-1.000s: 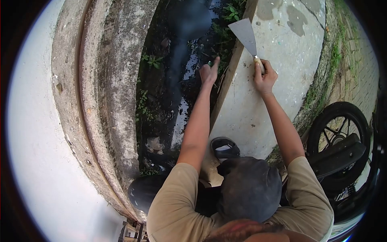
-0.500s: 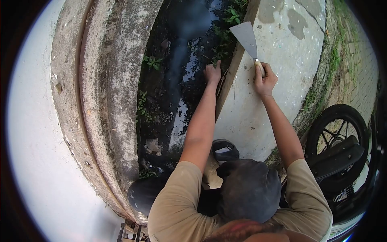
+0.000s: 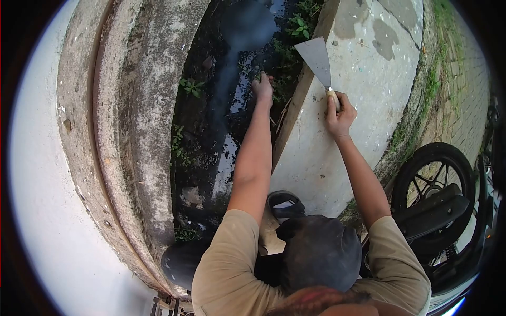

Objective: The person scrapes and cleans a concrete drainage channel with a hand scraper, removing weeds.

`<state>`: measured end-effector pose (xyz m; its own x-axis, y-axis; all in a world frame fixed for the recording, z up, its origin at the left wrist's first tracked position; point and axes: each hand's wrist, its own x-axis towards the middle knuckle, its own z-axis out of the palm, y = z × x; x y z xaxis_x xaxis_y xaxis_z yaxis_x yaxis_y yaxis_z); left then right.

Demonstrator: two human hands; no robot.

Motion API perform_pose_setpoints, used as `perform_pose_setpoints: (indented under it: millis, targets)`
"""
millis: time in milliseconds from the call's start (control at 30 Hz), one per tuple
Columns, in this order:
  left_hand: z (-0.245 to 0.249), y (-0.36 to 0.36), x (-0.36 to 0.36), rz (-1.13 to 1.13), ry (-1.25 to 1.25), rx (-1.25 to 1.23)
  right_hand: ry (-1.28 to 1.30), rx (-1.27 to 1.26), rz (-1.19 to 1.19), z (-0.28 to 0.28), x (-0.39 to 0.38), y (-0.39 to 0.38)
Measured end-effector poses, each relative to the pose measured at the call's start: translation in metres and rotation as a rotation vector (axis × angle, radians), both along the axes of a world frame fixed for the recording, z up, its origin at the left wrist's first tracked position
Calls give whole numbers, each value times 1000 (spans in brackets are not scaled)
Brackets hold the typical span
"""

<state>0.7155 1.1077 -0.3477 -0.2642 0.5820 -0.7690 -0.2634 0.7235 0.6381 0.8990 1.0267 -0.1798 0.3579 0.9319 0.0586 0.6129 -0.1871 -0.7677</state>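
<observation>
Hands of one person stretch forward, seen from above over a dark cap (image 3: pixel 319 253) and beige sleeves (image 3: pixel 232 263). The right hand (image 3: pixel 337 113) is closed in a full fist around the pale wooden handle (image 3: pixel 333 98) of a scraper (image 3: pixel 316 58). Only the handle sits inside the grip. The wide, flat metal blade rises clear above the fist, fanning out away from the person and leaning a little to the left. The blade sits over the boundary where a wooden plank (image 3: pixel 300 100) edges a pale concrete slab (image 3: pixel 363 89); whether it touches either cannot be told. The fist itself is over the slab, just right of the plank.

The left hand (image 3: pixel 262 87) reaches out on the other side of the plank, over a dark, wet ditch (image 3: pixel 232 116). Its fingers are curled downward among small green weeds (image 3: pixel 274 63) at the ditch's edge. Whether they have hold of anything cannot be told. The two hands are near each other, with the plank between them.

Left of the ditch runs a weathered, curved concrete wall (image 3: pixel 137 105). A dark sandal (image 3: pixel 284 203) shows below the arms. At the right edge stands a motorbike wheel (image 3: pixel 437 174).
</observation>
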Motion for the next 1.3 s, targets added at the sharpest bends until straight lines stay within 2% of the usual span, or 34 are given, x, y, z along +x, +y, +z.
perform_pose_setpoints:
  millis: [33,67,133,200,267,300,367,400,467,533,600,633,700,733,800,833,867,933,967,1000,1067,1100,1167,1300]
  targets:
    - [-4,2,6,-97,169,-65,15,-7,-8,1,0,0]
    - [-8,0,12,-95,168,-66,13,-8,-6,1,1,1]
    - [-12,-8,19,-517,514,-8,11,-18,-4,2,0,0]
    - [-16,-8,18,-493,438,-38,15,-9,4,-1,1,0]
    - [29,-1,10,-732,297,-169,18,-3,5,-1,2,-1]
    - [27,-6,6,-736,296,-178,16,-24,8,5,1,0]
    - [15,-16,-2,-845,400,144,21,-48,13,5,-2,-1]
    - [11,-24,-3,-846,403,142,2,-24,16,2,-1,-1]
    - [4,-46,0,-630,436,448,-16,2,19,0,2,0]
    - [4,-56,-1,-661,485,391,5,-10,19,1,1,-1]
    - [-2,-58,7,-414,595,564,33,-32,14,5,-3,0]
    - [-1,-55,8,-410,593,564,56,-51,1,7,-3,0]
    - [-1,-40,12,-93,535,271,12,-34,7,4,-2,0]
    - [1,-29,11,-94,527,275,-25,-24,9,2,-1,-1]
    - [2,-8,5,83,387,170,-30,-27,6,2,2,-2]
    - [0,-2,5,-9,471,481,-25,-30,10,1,0,-1]
    - [0,1,7,-7,477,481,-19,-29,13,3,-2,-1]
    - [3,9,20,-174,279,566,35,-82,1,10,-4,1]
    - [17,15,28,-214,366,635,33,-75,8,7,-4,1]
    - [30,17,32,-361,303,431,1,-34,21,0,-1,0]
    - [29,22,49,-454,292,589,-43,7,33,1,2,1]
    - [28,24,59,-450,285,591,-51,4,36,1,2,1]
    - [31,25,71,-305,479,779,-18,-28,24,6,-2,0]
    - [25,24,61,-401,462,735,19,-56,13,3,-1,1]
